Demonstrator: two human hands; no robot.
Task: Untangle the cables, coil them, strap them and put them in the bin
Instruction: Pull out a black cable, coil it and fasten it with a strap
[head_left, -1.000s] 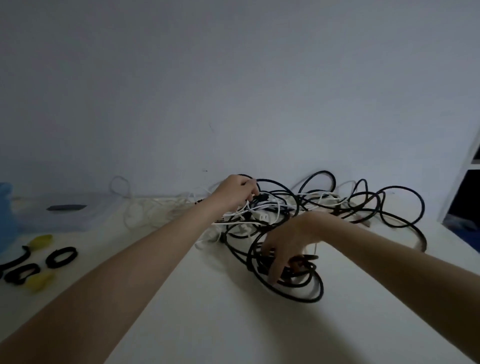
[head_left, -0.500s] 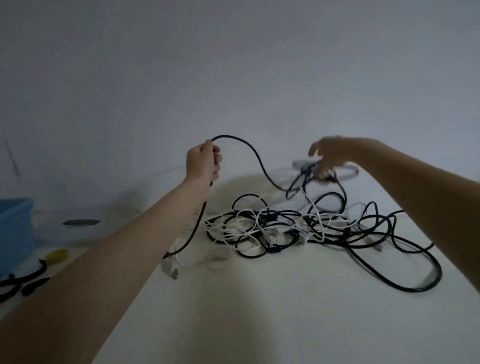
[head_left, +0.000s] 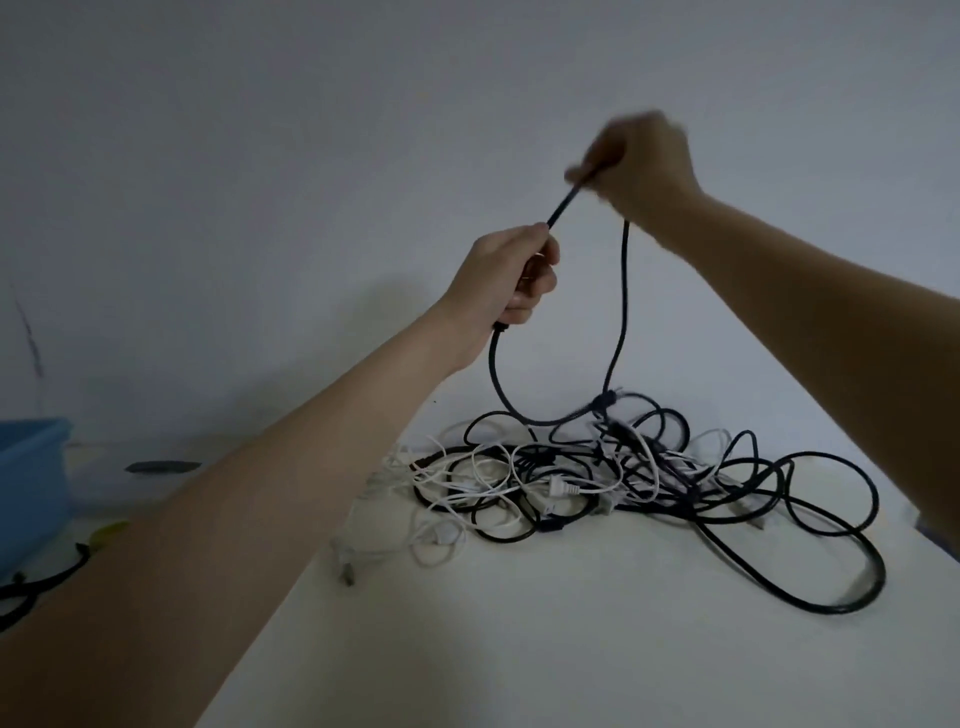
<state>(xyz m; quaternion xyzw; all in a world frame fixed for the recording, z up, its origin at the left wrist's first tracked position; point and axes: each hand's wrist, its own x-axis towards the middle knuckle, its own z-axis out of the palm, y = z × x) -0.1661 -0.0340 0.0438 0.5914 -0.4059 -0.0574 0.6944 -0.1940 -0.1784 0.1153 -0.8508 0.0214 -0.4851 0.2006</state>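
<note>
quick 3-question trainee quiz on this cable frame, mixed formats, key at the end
1. True or false: both hands grip the same black cable.
2. Which hand is higher? A) left hand B) right hand C) level
3. Fill in: the blue bin sits at the ___ edge of the view.

Key: 1 true; a loop of it hangs down to the pile on the table. 2 B. 3 left.

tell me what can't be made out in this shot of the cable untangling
Head view only:
- right hand: motion-blurred, so its grip on the black cable is unclear.
- left hand: fist hides the cable inside.
- blue bin: cut off by the left edge.
- cable pile: overlaps hide which ends connect.
</note>
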